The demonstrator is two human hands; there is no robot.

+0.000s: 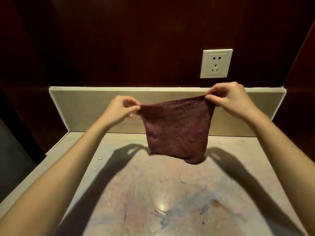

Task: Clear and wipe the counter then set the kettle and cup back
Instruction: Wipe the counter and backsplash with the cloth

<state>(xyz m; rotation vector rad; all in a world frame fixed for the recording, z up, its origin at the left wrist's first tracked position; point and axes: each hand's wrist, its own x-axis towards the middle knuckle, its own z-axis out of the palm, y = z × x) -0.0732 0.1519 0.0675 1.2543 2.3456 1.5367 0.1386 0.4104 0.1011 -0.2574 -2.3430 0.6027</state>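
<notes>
Left hand [119, 108] and right hand [229, 97] each pinch a top corner of the dark red cloth [177, 128] between thumb and curled fingers. Stretched between them, the cloth hangs above the counter [136, 193], its lower edge touching or nearly touching the stained surface.

No legible text, label, brand, number or sign appears in this view. The wall socket [216, 63], at about 1 o'clock from the frame's centre, bears only its slot openings; a small mark at 5 o'clock on its faceplate is too small to read.
</notes>
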